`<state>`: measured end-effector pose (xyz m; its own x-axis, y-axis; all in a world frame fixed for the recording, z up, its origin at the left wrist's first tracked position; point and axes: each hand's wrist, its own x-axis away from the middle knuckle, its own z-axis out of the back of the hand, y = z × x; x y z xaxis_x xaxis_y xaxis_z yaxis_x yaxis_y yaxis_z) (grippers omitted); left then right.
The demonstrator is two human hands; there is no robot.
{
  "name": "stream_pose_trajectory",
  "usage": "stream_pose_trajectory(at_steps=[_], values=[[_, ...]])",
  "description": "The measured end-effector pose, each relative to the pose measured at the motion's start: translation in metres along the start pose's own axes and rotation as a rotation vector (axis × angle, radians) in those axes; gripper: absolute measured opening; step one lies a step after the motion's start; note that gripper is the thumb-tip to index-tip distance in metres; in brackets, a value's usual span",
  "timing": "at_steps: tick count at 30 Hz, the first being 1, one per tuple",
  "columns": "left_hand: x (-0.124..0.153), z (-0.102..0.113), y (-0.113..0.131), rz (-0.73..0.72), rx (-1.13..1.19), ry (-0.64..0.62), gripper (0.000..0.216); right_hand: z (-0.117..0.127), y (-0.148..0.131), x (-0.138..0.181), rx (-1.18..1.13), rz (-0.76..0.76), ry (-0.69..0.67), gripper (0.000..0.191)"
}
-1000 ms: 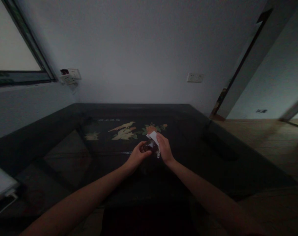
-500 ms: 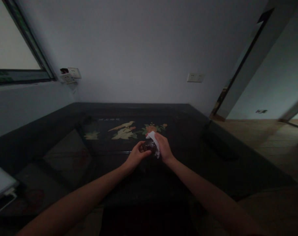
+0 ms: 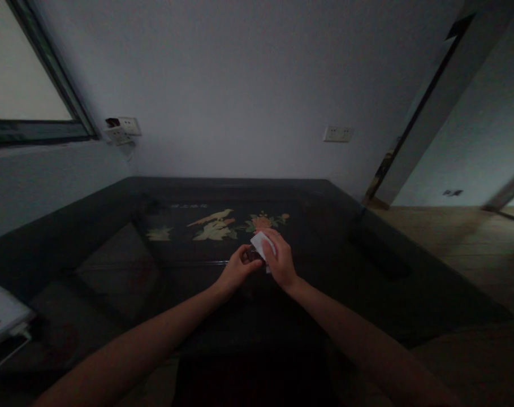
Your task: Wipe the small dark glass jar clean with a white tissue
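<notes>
Both hands meet above the middle of a dark glass-topped table. My left hand is closed around a small dark object that I cannot make out in the dim light. My right hand pinches a piece of white tissue and presses it against that object. Under the glass, just behind the hands, lies a painted panel with birds and flowers.
A white box-like thing lies at the table's left near corner. Wall sockets sit at the left corner and another socket plate on the back wall. A window is at the left, wooden floor at the right.
The right hand has shifted the white tissue slightly over the dark object, turning its fingers down onto it. The left hand has held its place.
</notes>
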<state>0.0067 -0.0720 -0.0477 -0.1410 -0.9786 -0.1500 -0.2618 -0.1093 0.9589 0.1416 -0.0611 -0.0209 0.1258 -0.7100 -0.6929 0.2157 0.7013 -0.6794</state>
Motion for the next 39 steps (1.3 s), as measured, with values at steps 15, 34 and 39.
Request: stream_pose_trajectory(at_steps=[15, 34, 39], values=[[-0.003, 0.007, -0.012, 0.028, 0.068, -0.04, 0.053, -0.009, 0.022, -0.013, -0.639, -0.518, 0.018, 0.044], [-0.008, 0.001, -0.014, 0.109, 0.142, 0.049, 0.052, -0.005, 0.018, -0.007, 0.099, 0.046, -0.037, 0.032], [-0.007, 0.002, -0.012, 0.107, 0.144, 0.055, 0.052, -0.01, 0.025, -0.011, -0.227, -0.27, 0.075, 0.039]])
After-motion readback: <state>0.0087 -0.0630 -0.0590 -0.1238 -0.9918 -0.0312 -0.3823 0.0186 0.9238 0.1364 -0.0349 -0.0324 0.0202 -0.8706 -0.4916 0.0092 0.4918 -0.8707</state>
